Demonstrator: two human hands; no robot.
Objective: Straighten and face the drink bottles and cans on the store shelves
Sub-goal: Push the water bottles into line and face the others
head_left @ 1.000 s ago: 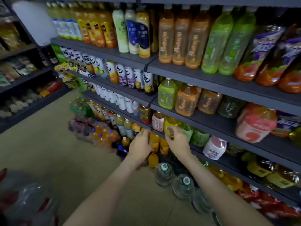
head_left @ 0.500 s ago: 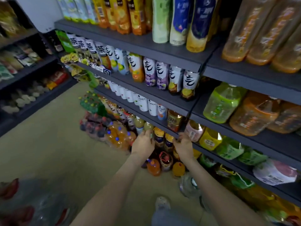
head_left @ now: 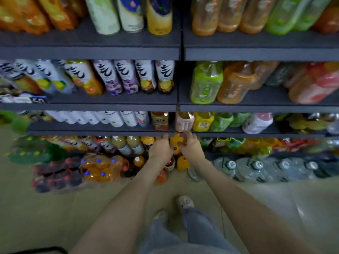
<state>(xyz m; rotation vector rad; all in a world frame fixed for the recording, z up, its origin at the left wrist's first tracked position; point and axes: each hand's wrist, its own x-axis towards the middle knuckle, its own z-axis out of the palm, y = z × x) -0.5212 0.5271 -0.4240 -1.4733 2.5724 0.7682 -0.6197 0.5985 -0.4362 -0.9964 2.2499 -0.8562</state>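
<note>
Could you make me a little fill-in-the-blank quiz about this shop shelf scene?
1. The shrink-wrapped pack of orange drink bottles stands on the ____.
2. The small yellow plastic bottle sits ____ the left hand and the right hand.
3. The pink-labelled plastic bottle stands on the grey shelf just ____ both hands.
Missing: floor; between; above.

You find one large black brush character on each white bottle [head_left: 165, 74] left of the shelf joint [head_left: 180, 52]; blur makes all other labels unreadable.

I see dark grey shelves [head_left: 88, 52] stacked in tiers over a dull beige floor [head_left: 55, 217] in dim light.
</note>
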